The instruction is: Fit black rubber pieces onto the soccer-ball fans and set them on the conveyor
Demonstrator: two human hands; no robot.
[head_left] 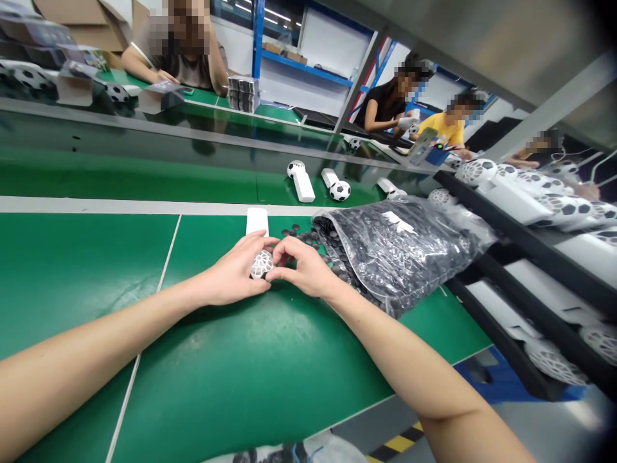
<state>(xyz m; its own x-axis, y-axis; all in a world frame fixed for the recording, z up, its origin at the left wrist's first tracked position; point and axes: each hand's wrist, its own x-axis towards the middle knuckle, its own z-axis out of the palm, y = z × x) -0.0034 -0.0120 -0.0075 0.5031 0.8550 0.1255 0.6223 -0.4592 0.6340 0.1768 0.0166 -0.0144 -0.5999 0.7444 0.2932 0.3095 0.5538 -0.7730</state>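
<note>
On the green bench lies a white device (257, 221) with a round football-patterned head (261, 264), a lattice of white lines over grey gaps. My left hand (236, 270) is closed around the head from the left, its thumb below and fingers above. From the right, my right hand (301, 265) touches the head with thumb and forefinger bent in a pinch; whatever sits between those fingertips is too small to make out. Small black discs (301, 236) are scattered just beyond my right hand, by the mouth of a clear plastic bag (405, 238) full of them.
Several finished-looking football devices (301, 183) lie on the green belt ahead. A black rack (520, 283) stacked with white lattice-headed devices stands at the right. Across the line sit several people, one beside stacked packages (242, 94). A pale strip (120, 206) edges the bench.
</note>
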